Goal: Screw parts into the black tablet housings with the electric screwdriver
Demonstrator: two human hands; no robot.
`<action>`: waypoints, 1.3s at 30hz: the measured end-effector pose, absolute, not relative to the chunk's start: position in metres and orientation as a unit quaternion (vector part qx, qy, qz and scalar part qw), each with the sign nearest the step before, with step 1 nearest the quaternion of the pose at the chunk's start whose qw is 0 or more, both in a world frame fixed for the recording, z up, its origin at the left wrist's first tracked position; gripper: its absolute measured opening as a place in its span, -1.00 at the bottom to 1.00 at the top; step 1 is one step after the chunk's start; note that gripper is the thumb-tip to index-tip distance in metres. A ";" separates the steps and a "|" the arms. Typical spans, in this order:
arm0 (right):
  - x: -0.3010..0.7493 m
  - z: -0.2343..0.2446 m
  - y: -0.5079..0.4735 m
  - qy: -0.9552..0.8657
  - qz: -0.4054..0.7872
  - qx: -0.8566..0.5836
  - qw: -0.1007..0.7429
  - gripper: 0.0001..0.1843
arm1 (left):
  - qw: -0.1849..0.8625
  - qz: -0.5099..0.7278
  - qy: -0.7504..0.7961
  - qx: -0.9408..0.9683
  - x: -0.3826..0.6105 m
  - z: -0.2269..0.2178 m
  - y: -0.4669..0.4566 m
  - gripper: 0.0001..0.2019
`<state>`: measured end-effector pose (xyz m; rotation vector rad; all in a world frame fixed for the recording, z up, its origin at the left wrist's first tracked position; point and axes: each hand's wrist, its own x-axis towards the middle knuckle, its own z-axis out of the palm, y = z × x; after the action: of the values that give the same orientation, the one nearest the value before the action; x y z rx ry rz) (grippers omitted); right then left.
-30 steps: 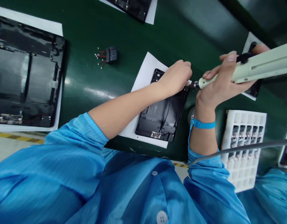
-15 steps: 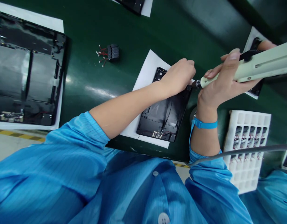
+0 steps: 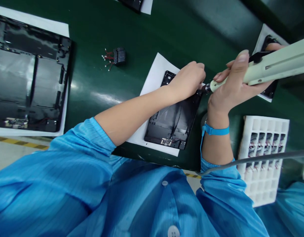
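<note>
An opened black tablet (image 3: 169,120) lies at a slant on a sheet of white paper (image 3: 148,82), its inner parts facing up. Over its top part rests my left hand (image 3: 190,79), fingers curled in near the corner by the driver's tip; what they hold is hidden. My right hand (image 3: 231,82) is wrapped around a pale green electric screwdriver (image 3: 277,64). The driver lies nearly level, and its dark tip (image 3: 204,88) meets the tablet's upper right corner beside my left fingertips. A blue wrist strap (image 3: 217,130) circles my right wrist.
A second opened tablet (image 3: 47,79) lies at left. Nearer stands a small black block of wired parts (image 3: 119,56). A white compartment tray (image 3: 260,189) with small wired parts sits at right, and a grey cable (image 3: 265,157) crosses it. Another person's blue sleeve (image 3: 293,205) shows at lower right.
The screwdriver and my right hand have shifted slightly left, and the driver's rear end is tilted a little differently. My left hand has barely moved. The view has shifted slightly.
</note>
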<state>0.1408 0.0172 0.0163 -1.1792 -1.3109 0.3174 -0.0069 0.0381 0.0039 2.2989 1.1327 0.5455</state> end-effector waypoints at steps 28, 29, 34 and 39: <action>0.180 0.022 0.012 -0.583 0.231 -0.531 0.570 -0.13 | 0.261 0.228 0.409 0.844 -0.009 -0.001 0.038 -0.80; 0.182 0.025 0.011 -0.589 0.241 -0.528 0.562 -0.13 | 0.261 0.227 0.408 0.845 -0.009 -0.001 0.038 -0.79; 0.184 0.039 0.002 -0.595 0.285 -0.526 0.537 -0.10 | 0.254 0.221 0.409 0.848 -0.008 -0.002 0.039 -0.81; 0.173 0.032 0.003 -0.579 0.254 -0.519 0.575 -0.03 | 0.263 0.230 0.405 0.845 -0.009 -0.001 0.038 -0.81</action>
<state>0.1725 0.0032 0.0318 -1.2153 -1.3573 0.5954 -0.0091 0.0382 -0.0006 2.2847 1.0942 0.6227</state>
